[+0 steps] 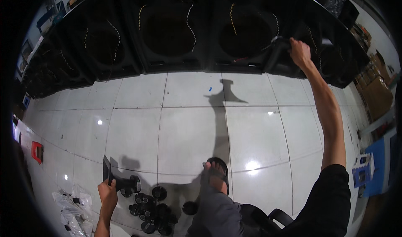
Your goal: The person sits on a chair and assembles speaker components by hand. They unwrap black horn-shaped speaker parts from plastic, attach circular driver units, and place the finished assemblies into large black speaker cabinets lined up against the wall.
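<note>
Low on the left, my left hand [108, 194] is closed round a black speaker horn [121, 183] with a flat flange at one end and a round driver at the other. My right arm reaches far forward to the right. There my right hand [300, 54] is closed on a dark horn-like piece [281, 52] that nearly merges with the black speaker cabinet [268, 23] behind it; its flared outline shows in the shadow on the floor. Twisted yellow-black and white-black wires [233, 19] hang over the cabinets' large round openings.
Black cabinets line the far side. Several round black drivers [150, 212] lie piled on the white tiled floor [188, 128], near clear plastic bags [73, 209]. My sandalled foot [217, 174] is beside them. A red box [37, 152] lies left; a blue-white stool [362, 170] stands right.
</note>
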### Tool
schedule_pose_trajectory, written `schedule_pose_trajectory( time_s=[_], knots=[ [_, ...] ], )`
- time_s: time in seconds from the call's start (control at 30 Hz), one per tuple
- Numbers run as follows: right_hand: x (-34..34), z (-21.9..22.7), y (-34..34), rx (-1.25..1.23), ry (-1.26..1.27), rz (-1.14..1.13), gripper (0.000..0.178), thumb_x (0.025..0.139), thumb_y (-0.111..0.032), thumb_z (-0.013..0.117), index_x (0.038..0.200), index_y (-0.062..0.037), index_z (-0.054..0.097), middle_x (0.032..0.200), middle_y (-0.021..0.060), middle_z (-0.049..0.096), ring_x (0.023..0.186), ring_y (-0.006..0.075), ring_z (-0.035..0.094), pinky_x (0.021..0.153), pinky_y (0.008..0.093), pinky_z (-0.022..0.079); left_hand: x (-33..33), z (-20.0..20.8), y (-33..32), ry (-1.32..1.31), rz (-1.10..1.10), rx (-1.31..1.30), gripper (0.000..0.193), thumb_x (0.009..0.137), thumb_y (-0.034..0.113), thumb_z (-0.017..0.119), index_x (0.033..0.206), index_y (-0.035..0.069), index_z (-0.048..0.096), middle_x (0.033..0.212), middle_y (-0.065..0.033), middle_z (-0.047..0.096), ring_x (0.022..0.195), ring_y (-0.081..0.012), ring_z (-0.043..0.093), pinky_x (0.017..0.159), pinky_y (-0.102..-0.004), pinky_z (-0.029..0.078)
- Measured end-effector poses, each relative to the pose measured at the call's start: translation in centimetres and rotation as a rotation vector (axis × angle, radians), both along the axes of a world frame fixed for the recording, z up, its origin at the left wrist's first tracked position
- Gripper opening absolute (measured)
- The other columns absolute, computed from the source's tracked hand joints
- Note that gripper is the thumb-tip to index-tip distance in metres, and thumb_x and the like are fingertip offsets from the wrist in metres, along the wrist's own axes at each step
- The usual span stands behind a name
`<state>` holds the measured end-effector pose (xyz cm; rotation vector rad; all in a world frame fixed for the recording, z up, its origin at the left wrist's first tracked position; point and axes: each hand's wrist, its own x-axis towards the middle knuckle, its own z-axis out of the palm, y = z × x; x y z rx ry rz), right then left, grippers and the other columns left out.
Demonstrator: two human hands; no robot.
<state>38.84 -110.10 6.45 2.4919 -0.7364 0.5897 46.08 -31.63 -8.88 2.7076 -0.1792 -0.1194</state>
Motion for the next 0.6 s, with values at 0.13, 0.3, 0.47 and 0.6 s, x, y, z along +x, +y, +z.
schedule_pose_trajectory(
  time_s=[0.13,0.3,0.47,0.6],
  knots=[
    [7.7,3.8,-6.4,-0.156,-0.174,0.058,0.029,0.079,-0.012,0.069,0.104,-0.0057,0.057,0.093,0.0152,0.068,0.091,0.0356,0.066,0.077,0.0462,0.053,0.3,0.3,-3.0,0.001,0.004,0.026,0.025,0.09,0.01,0.058,0.076,-0.01,0.06,0.064,-0.0272,0.057,0.056,-0.0401,0.057,0.055,-0.0442,0.04],
    [15.5,8.1,-10.8,-0.215,-0.162,0.048,0.014,0.088,-0.007,0.05,0.099,-0.0051,0.059,0.094,0.0146,0.068,0.094,0.0327,0.066,0.08,0.0435,0.053,1.1,1.0,-6.1,0.019,0.033,0.05,0.022,0.089,0.009,0.057,0.078,-0.009,0.062,0.067,-0.0278,0.059,0.063,-0.0434,0.06,0.055,-0.0436,0.044],
    [18.6,6.6,-14.1,-0.185,-0.151,-0.091,0.023,0.09,-0.007,0.049,0.111,-0.0036,0.057,0.103,0.0163,0.067,0.101,0.0322,0.064,0.088,0.0432,0.05,3.5,1.8,-9.5,-0.004,-0.028,0.084,0.018,0.087,0.01,0.06,0.082,-0.006,0.064,0.071,-0.0272,0.061,0.073,-0.044,0.061,0.065,-0.0465,0.048],
    [19.1,6.7,-13.6,-0.411,-0.308,0.024,0.044,0.087,-0.012,0.059,0.129,-0.0003,0.05,0.12,0.0182,0.06,0.117,0.0327,0.054,0.102,0.0466,0.039,6.0,4.8,-13.6,-0.191,-0.261,0.376,0.018,0.087,0.016,0.06,0.086,-0.001,0.067,0.078,-0.0205,0.066,0.079,-0.0378,0.061,0.081,-0.0448,0.045]
  ],
)
